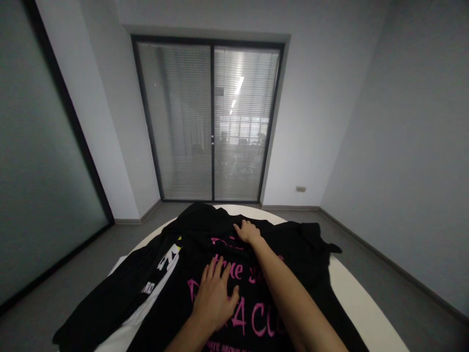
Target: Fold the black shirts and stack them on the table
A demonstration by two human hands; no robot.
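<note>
A black T-shirt (pixel 304 274) with pink lettering is spread over the white round table (pixel 362 303), its collar end away from me. My left hand (pixel 215 293) lies palm down on the printed front, fingers spread. Further off, near the collar, my right hand (pixel 248 231) rests on the fabric with its thumb held apart from the fingers; some fingertips are hard to make out. The right forearm covers part of the print. On the left lies a black garment (pixel 120 288) with white lettering and a white panel, partly beneath or beside the shirt.
The shirt's right sleeve (pixel 331 248) reaches over the table's right edge. Beyond the table stand dark-framed glass doors (pixel 212 122) with blinds. A frosted glass panel (pixel 40 171) is at left, and a plain wall (pixel 410 161) at right.
</note>
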